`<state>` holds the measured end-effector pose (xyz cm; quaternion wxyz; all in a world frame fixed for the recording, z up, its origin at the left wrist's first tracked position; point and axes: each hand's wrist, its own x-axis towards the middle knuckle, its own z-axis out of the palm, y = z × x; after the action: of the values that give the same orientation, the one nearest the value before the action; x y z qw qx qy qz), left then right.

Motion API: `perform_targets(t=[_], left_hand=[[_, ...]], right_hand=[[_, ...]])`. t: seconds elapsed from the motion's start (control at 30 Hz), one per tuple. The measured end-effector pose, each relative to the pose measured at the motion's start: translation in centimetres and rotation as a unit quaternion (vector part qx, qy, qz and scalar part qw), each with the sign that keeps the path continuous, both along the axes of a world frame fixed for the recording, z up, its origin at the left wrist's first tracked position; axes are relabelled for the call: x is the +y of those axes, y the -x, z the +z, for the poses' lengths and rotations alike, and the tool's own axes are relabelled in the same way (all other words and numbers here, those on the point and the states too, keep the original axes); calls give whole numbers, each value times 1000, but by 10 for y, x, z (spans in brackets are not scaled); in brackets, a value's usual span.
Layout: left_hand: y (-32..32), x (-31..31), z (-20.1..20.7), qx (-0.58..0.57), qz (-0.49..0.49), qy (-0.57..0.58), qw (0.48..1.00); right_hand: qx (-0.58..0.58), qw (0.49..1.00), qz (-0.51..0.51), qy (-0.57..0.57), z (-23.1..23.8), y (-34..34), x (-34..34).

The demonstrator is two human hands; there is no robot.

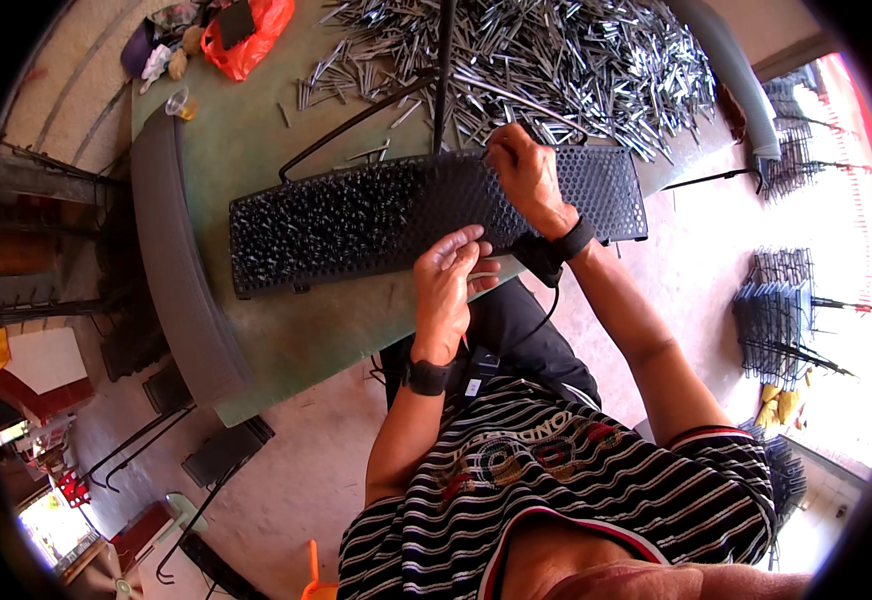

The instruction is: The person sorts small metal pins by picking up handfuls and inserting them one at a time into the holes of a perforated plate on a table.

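Note:
A long black tray full of round holes lies across the green table in front of me. Small shiny metal pieces stand in the holes of its left half; the right half looks bare dark mesh. Over the tray's far edge, right of its middle, my right hand is closed in a pinch, and what its fingertips hold, if anything, is hidden. My left hand is beside the near edge of the tray, palm turned partly upward and fingers loosely apart. Behind the tray spreads a large heap of short metal rods.
A black metal rod frame rises behind the tray. Grey padded edging bounds the table's left side. A red plastic bag and a clear cup sit at the far left. Stacked wire racks stand on the right.

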<state>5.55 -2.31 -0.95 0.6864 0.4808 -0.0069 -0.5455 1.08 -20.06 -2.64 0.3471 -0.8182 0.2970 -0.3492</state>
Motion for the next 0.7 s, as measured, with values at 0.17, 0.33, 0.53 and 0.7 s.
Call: perform_targets(t=[0.17, 0.33, 0.53, 0.7], left_hand=[[-3, 2, 5, -12, 6, -1, 1000], [-9, 7, 23, -51, -1, 8, 999], [-64, 52, 98, -234, 15, -7, 972], [-131, 99, 210, -539, 76, -78, 835]], right_hand=[[108, 988, 32, 108, 2, -3, -11], [105, 992, 11, 73, 24, 4, 4], [1, 985, 40, -166, 100, 60, -10], [-212, 971, -112, -10, 196, 171, -59]])
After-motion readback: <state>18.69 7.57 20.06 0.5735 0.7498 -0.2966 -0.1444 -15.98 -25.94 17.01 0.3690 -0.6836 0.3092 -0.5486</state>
